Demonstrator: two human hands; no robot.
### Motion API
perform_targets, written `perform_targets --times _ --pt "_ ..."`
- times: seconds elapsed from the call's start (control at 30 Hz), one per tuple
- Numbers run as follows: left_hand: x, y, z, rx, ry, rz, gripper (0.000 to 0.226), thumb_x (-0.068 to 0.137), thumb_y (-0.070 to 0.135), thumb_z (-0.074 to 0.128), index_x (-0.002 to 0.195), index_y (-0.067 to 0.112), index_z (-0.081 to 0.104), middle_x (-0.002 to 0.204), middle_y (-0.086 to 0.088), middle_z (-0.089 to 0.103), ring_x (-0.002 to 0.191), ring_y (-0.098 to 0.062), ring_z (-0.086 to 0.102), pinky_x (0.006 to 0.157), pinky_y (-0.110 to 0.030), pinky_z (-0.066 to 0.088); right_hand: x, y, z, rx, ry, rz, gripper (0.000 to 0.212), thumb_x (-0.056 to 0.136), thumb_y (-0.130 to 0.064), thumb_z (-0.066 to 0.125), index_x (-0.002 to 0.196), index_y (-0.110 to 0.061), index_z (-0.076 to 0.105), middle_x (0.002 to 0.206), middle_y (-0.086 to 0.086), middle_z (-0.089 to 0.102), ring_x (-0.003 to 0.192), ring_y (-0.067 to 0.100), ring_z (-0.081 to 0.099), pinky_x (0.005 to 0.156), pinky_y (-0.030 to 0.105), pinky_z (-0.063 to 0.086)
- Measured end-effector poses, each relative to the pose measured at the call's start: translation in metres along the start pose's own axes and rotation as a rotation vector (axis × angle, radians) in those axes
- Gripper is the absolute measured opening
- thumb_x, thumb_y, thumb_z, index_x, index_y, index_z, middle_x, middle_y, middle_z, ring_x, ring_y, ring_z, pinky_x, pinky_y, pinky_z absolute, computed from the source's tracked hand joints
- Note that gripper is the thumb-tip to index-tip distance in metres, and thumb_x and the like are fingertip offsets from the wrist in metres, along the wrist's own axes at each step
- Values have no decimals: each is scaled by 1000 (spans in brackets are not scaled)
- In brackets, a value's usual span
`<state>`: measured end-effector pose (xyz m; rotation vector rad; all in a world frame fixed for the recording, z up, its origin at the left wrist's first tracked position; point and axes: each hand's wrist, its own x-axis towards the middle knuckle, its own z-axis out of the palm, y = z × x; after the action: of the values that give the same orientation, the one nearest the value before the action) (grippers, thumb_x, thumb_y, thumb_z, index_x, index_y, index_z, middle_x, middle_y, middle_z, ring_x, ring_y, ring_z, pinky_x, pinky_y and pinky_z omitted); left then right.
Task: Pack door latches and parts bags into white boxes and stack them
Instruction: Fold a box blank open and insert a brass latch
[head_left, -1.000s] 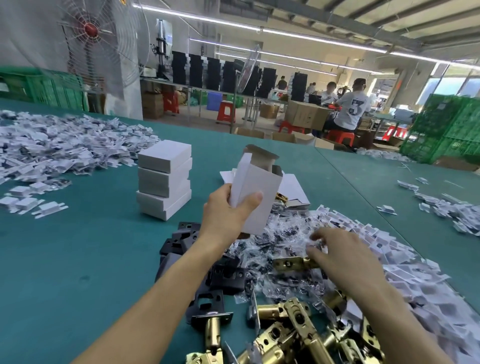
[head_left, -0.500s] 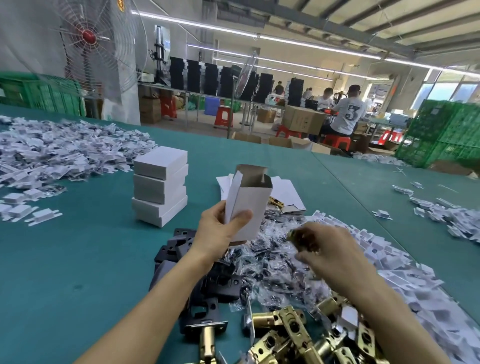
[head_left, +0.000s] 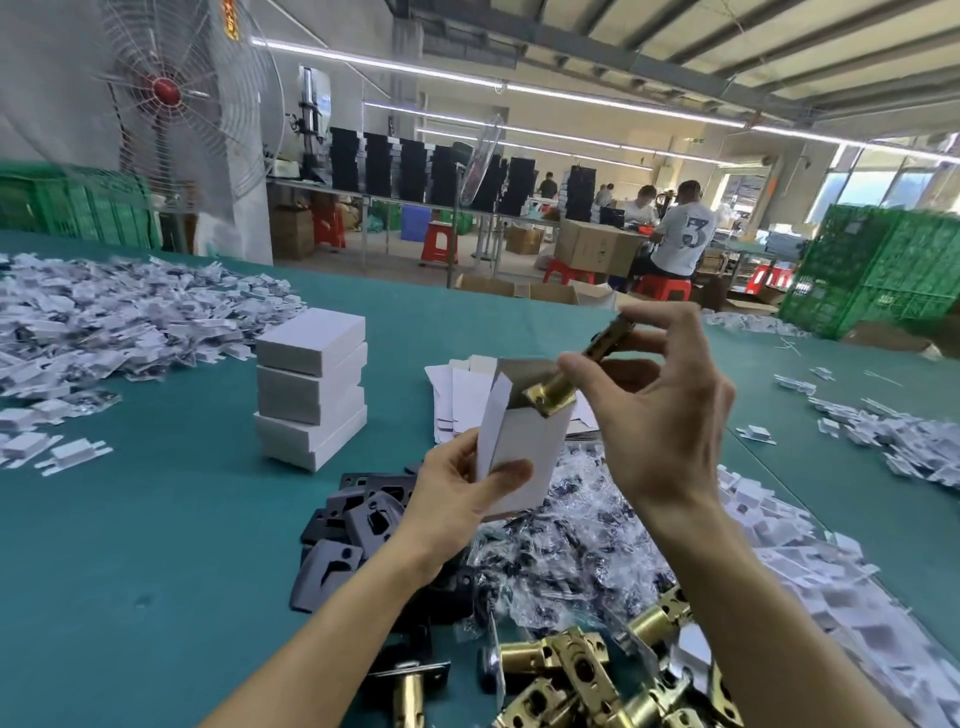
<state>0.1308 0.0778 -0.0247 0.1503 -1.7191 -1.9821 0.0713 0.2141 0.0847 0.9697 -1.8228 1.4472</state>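
An open white cardboard box (head_left: 524, 447) is held upright above the teal tabletop (head_left: 130, 519) by the left hand (head_left: 457, 499), with the thumb pressed on its front face and the fingers curled behind it. The top flaps are open. A brass-coloured cylindrical door latch (head_left: 561, 387) is pinched by the right hand (head_left: 660, 415) between thumb and fingertips. It is tilted, with its flat plate end lowest, at the open mouth of the box, and its other end raised to the right.

A stack of three closed white boxes (head_left: 311, 400) is seen on the tabletop to the left of the held box, well apart from it. Black metal strike plates (head_left: 358, 519) are heaped under the left wrist, and just beside them clear plastic parts bags (head_left: 571, 535) are piled. More brass latches (head_left: 571, 670) are lying nearest the camera. Flat, unfolded white box blanks (head_left: 457, 395) are lying behind the held box.
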Motion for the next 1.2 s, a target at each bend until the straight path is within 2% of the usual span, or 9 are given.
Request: perform_targets --times 0.2,0.3,0.37,0.47,0.53,0.83,0.97,1.07,1.2 --pt "-1 5 1 -19 -39 25 47 69 33 80 114 25 71 107 -2 75 101 -22 71 82 -33 61 6 -1 0 -49 51 43 49 72 -29 86 102 -31 46 86 -18 65 85 12 70 88 45 54" --pt "-1 8 4 0 -30 58 54 68 36 80 120 21 69 109 -4 75 102 -22 70 81 -32 60 6 1 0 -130 25 -9 47 73 -30 86 104 -23 51 84 -13 66 74 10 68 83 4 42" --pt "-1 8 6 18 -20 80 53 70 33 81 120 20 69 110 -7 73 103 -25 69 82 -34 60 5 2 0 -185 -15 -36 45 74 -27 85 104 -16 54 86 -4 69 70 12 67 76 -4 36" --pt "-3 9 10 16 -19 97 46 72 30 81 116 23 69 107 -9 73 100 -26 70 79 -33 61 1 -3 3 -261 -87 -100 42 75 -30 84 102 -17 55 87 1 70 76 20 68 70 33 58" --pt "-3 11 12 -6 -13 95 47 71 29 82 115 21 69 107 -10 73 98 -25 71 77 -29 60 -2 -5 5 -350 -91 -151 42 74 -33 85 103 -17 59 87 4 70 79 24 66 67 44 56" --pt "-2 6 9 -21 36 1 39 68 30 84 106 31 71 100 2 75 92 -21 73 68 -36 62 -8 17 7 -299 -167 -53 19 90 -38 66 94 -21 75 94 -2 58 92 17 51 74 29 40" --pt "-1 5 5 -15 101 2 47 69 35 84 113 26 69 104 1 75 99 -23 72 81 -49 62 -25 46 -7 -270 -195 92 12 94 -27 64 85 -22 70 82 -5 63 75 13 58 65 29 44" --pt "-2 10 6 -118 128 7 40 70 38 87 107 32 72 108 -2 75 104 -27 70 86 -54 59 -34 83 -25 -450 -434 329 17 97 -23 57 86 -21 70 84 -3 70 80 19 65 69 31 49" --pt "-4 16 11 -142 86 44 36 64 39 86 99 36 76 108 -4 74 103 -27 70 85 -51 59 -36 121 -51 -972 -627 484 38 94 -12 43 126 -23 62 126 12 59 113 31 54 92 41 48"
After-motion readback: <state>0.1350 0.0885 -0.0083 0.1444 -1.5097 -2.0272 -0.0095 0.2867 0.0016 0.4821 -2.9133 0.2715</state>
